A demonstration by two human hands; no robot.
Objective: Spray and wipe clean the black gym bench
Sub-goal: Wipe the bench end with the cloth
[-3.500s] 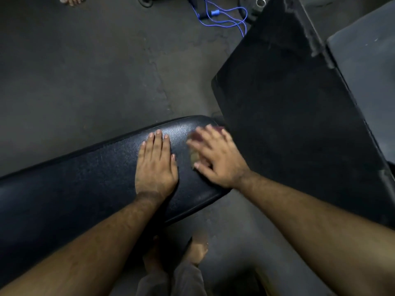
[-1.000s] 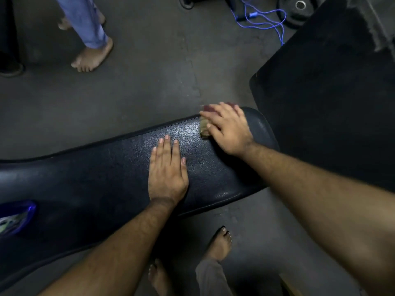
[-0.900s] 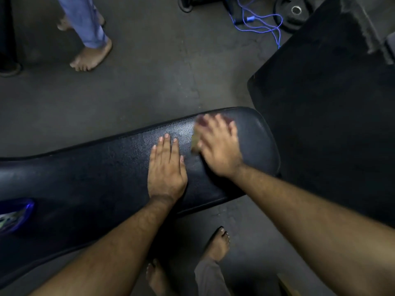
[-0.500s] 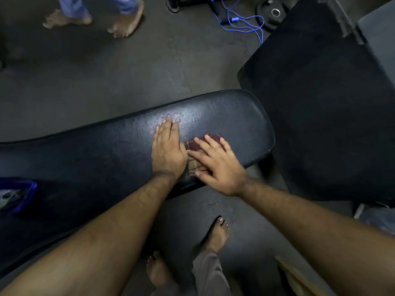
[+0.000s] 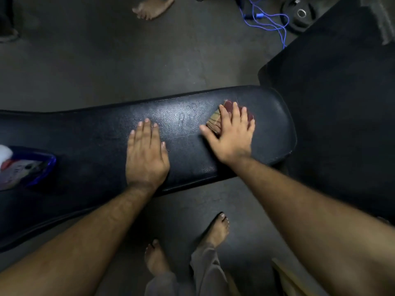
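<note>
The bench [image 5: 89,146] runs across the frame from the left edge to its rounded end at the right. The left hand [image 5: 146,154] lies flat on the pad, fingers straight and close together, holding nothing. The right hand [image 5: 232,135] presses a folded cloth [image 5: 215,122] onto the pad near the rounded end, fingers spread over it; the cloth shows red and tan beyond the fingertips. A blue bottle [image 5: 25,165], probably the spray, lies on the bench at the far left, well apart from both hands. The person's bare feet [image 5: 215,231] stand on the floor below the bench. A blue cord [image 5: 267,22] lies near a weight plate [image 5: 300,13] at the top right.
</note>
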